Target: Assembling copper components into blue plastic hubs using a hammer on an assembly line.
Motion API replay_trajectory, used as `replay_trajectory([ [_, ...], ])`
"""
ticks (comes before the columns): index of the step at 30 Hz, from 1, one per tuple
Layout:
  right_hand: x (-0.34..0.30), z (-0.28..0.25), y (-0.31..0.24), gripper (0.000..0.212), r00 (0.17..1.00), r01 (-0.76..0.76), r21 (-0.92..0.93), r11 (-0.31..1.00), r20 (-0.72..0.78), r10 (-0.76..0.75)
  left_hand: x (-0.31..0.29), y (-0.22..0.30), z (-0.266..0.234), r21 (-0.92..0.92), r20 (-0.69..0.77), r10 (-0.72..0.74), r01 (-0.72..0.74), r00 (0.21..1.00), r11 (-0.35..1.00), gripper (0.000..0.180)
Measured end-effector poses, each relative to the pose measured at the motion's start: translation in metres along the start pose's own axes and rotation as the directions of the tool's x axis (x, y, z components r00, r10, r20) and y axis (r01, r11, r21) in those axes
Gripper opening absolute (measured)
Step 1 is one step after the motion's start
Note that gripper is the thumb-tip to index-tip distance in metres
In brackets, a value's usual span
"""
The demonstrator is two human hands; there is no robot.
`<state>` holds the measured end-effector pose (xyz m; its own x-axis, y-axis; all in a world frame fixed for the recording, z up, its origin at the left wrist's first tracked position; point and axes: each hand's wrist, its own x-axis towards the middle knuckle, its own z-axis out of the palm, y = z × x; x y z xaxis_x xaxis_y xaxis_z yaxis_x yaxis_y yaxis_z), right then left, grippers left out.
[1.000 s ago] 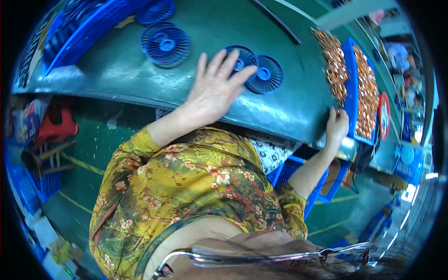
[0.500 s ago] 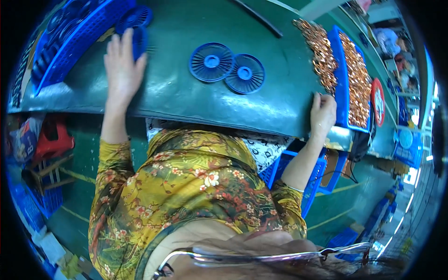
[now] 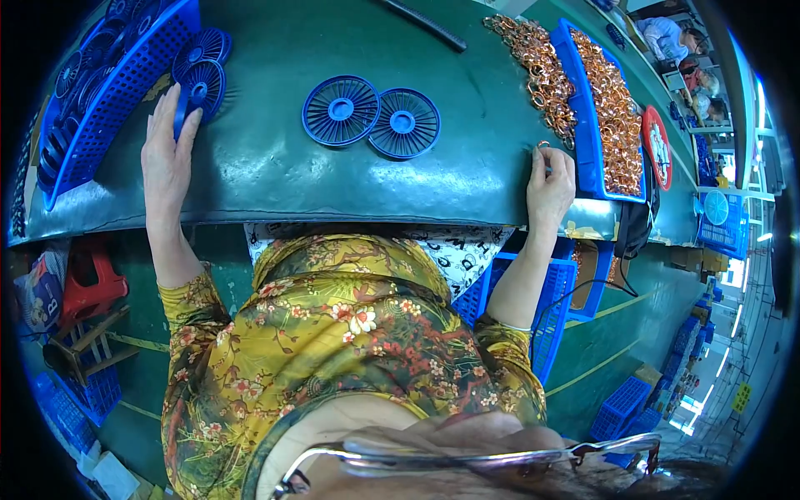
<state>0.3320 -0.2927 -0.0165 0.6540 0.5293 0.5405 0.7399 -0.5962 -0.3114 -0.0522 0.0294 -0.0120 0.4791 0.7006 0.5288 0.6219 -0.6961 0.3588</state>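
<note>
At ten o'clock, the left hand (image 3: 167,167) clasps a blue, round, spoked plastic disc (image 3: 180,113) between fingers and thumb; at two, the right hand (image 3: 552,185) fingertip-pinches a shiny copper-coloured ring (image 3: 544,143).

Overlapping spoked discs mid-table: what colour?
Blue: both the left disc and the right disc, seen best in the head view.

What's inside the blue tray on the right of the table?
The blue tray holds a heap of shiny copper-coloured rings. Only the top layer shows; it covers the tray's floor, so anything lower cannot be seen.
</note>
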Motion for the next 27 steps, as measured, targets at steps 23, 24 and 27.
replay_trajectory([
  [23,-0.025,0.007,-0.177,0.023,0.74,0.64,0.45,0.622,-0.146,-0.656,-0.037,0.168,0.024,-0.839,0.311,-0.067,0.307,0.948,0.449,0.032],
  [24,-0.025,0.006,-0.177,0.021,0.75,0.616,0.469,0.633,-0.104,-0.653,-0.036,0.166,0.02,-0.821,0.36,-0.043,0.338,0.932,0.46,0.027],
  [27,-0.027,0.009,-0.178,0.023,0.775,0.575,0.469,0.671,-0.048,-0.63,-0.044,0.166,0.029,-0.807,0.283,0.023,0.225,0.959,0.547,0.032],
])
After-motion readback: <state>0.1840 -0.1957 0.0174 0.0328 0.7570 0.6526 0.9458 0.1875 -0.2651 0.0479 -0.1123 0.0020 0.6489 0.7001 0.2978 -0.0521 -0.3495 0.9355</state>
